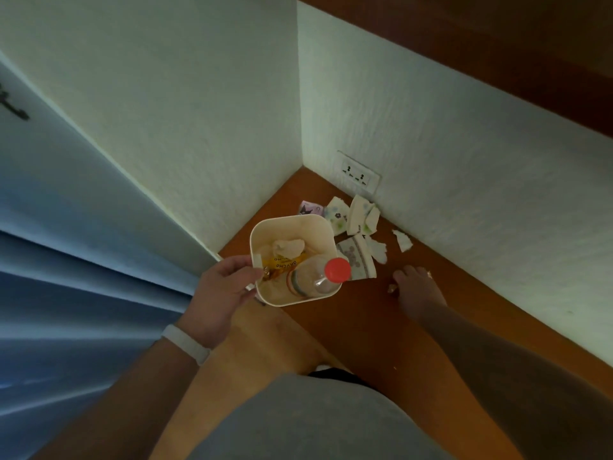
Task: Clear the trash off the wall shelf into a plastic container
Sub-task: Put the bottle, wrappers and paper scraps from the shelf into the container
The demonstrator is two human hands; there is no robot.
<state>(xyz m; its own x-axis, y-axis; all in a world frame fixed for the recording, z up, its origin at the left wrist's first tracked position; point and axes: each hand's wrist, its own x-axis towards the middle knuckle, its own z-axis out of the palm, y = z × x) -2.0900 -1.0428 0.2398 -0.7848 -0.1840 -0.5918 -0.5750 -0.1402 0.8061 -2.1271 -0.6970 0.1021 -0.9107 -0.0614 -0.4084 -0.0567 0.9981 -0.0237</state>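
Observation:
My left hand (229, 283) grips the rim of a cream plastic container (265, 234) held over the shelf corner. Inside it lie a clear bottle with a red cap (337, 269), a yellow wrapper (285, 264) and a crumpled tissue (288, 247). My right hand (416, 287) rests palm down on the brown wooden shelf (365, 327), its fingers spread, beside a small wrapper scrap (392, 288). Torn paper and patterned packets (356, 217) lie in the corner behind the container, with a white scrap (403, 240) near the wall and a patterned pack (358, 257) next to the container.
White walls meet at the shelf corner, with a double socket (360, 174) low on the right wall. A dark wooden board (497, 44) runs above. Blue curtains (66, 260) hang at the left. My grey shirt fills the bottom.

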